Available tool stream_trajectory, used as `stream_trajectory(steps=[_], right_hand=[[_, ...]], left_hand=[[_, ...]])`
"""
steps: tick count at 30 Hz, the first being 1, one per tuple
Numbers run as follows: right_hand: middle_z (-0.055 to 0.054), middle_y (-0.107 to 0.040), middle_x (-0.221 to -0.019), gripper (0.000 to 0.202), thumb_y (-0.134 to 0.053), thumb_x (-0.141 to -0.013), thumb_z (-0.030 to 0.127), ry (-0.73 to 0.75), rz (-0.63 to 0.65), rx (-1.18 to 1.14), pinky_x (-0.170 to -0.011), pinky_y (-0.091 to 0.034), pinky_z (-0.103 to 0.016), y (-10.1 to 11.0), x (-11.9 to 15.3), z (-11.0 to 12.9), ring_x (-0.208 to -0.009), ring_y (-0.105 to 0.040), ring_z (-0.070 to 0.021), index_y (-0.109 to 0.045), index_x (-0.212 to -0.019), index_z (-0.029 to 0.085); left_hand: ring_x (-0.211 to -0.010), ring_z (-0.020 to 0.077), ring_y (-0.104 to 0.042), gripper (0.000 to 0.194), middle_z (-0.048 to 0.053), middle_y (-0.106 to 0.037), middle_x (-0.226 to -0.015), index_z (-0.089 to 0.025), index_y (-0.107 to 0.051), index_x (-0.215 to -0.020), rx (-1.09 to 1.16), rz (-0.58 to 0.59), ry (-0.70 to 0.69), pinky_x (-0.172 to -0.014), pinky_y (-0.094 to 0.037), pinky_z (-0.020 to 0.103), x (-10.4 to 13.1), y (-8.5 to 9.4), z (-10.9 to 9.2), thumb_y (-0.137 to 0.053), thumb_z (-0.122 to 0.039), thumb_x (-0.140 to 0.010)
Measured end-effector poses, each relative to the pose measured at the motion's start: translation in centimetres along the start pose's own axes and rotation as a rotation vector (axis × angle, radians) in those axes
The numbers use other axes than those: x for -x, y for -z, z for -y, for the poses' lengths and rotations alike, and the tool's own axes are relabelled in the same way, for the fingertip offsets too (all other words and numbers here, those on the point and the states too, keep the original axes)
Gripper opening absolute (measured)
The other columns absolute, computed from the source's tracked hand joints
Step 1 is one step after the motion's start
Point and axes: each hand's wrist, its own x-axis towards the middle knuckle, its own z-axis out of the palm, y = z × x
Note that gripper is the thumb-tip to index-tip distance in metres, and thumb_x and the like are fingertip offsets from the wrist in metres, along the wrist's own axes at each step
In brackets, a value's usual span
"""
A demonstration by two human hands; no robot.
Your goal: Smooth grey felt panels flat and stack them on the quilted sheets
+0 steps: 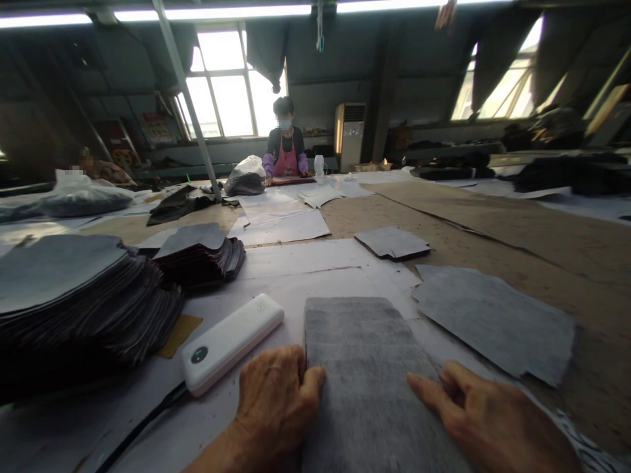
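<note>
- The left hand point(276, 394) is at the left edge of the long grey piece point(365, 374), thumb on its rim and fingers curled in close.
- The right hand point(497, 414) is at the right edge, thumb forward and fingers bent; the gap between each thumb and finger looks small, but with the undersides hidden I cannot tell whether either hand truly pinches.
- The step looks like steadying or squaring the piece, which lies flat in the near middle; shifting it neatly calls for even pressure from both sides.
- White paper point(276, 263) lies under it, over a brown tabletop point(517, 226).
- To the left are a white device point(231, 345) with a dark cable point(148, 424), a yellow scrap point(182, 334) and two layered stacks point(54, 269).
- To the right is a notched grey sheet point(493, 322).
- At the far side, a masked person point(286, 154) is at the table before a bright window point(227, 85), under strip lights point(236, 12).
</note>
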Motion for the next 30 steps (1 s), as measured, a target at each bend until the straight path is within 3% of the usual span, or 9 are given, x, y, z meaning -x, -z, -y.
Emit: stream_trajectory(steps=[4, 7, 10, 13, 17, 23, 30], right_hand=[[-0.001, -0.061, -0.069, 0.036, -0.041, -0.081, 0.052, -0.001, 0.007, -0.005, -0.066, -0.035, -0.032, 0.2, 0.0, 0.2, -0.073, -0.057, -0.0222, -0.051, -0.060, 0.024], [-0.002, -0.061, -0.069, 0.036, -0.040, -0.081, 0.051, 0.021, -0.007, 0.000, -0.066, -0.035, -0.033, 0.0, 0.1, 0.2, -0.073, -0.057, -0.0227, -0.051, -0.061, 0.024], [-0.003, -0.061, -0.068, 0.035, -0.040, -0.081, 0.050, 0.026, -0.033, -0.001, -0.064, -0.034, -0.033, 0.0, 0.2, 0.2, -0.072, -0.057, -0.0236, -0.052, -0.061, 0.024], [-0.003, -0.061, -0.065, 0.034, -0.044, -0.079, 0.049, 0.015, -0.068, -0.010, -0.060, -0.033, -0.031, 0.1, 0.3, 0.3, -0.068, -0.057, -0.0233, -0.053, -0.059, 0.023], [-0.002, -0.061, -0.060, 0.031, -0.047, -0.079, 0.045, 0.052, -0.115, -0.036, -0.056, -0.030, -0.029, 0.2, 0.4, 0.5, -0.062, -0.056, -0.0210, -0.053, -0.057, 0.022], [0.000, -0.058, -0.058, 0.033, -0.046, -0.080, 0.043, 0.042, -0.092, -0.057, -0.053, -0.027, -0.027, 0.5, 0.9, 0.7, -0.059, -0.052, -0.0180, -0.048, -0.056, 0.021], [0.001, -0.055, -0.054, 0.035, -0.047, -0.079, 0.043, 0.036, -0.085, -0.074, -0.051, -0.024, -0.026, 0.6, 0.8, 0.8, -0.057, -0.050, -0.0164, -0.044, -0.053, 0.020]], left_hand=[[-0.065, 0.0206, -0.055, 0.015, 0.003, -0.057, -0.067, -0.018, -0.050, -0.078, 0.022, -0.115, -0.053, -0.061, -0.037, 0.032, 0.5, -0.2, 0.3, -0.051, -0.033, -0.075], [-0.085, 0.0256, -0.055, 0.026, 0.009, -0.058, -0.089, -0.015, -0.049, -0.096, 0.014, -0.284, -0.227, -0.074, -0.042, 0.039, 0.8, -0.4, 0.8, -0.052, -0.030, -0.074], [-0.103, 0.0275, -0.049, 0.034, 0.013, -0.054, -0.110, -0.013, -0.047, -0.110, -0.026, -0.386, -0.448, -0.089, -0.039, 0.044, 0.9, -0.6, 1.3, -0.048, -0.024, -0.078], [-0.119, 0.0268, -0.039, 0.047, 0.013, -0.046, -0.128, -0.012, -0.038, -0.126, -0.062, -0.366, -0.699, -0.100, -0.033, 0.044, 0.6, -1.1, 1.7, -0.046, -0.027, -0.082], [-0.130, 0.0267, -0.026, 0.061, 0.013, -0.036, -0.138, -0.010, -0.029, -0.134, -0.086, -0.269, -0.988, -0.107, -0.023, 0.046, 0.0, -1.6, 2.0, -0.043, -0.043, -0.084], [-0.131, 0.0245, -0.022, 0.064, 0.012, -0.031, -0.140, -0.011, -0.028, -0.136, -0.108, -0.102, -0.932, -0.108, -0.022, 0.045, 0.5, -0.5, 1.3, -0.041, -0.047, -0.086], [-0.130, 0.0265, -0.025, 0.066, 0.007, -0.019, -0.145, -0.022, -0.012, -0.141, 0.111, -0.160, -0.683, -0.102, -0.036, 0.042, 0.6, -2.0, 1.8, -0.038, -0.047, -0.086]])
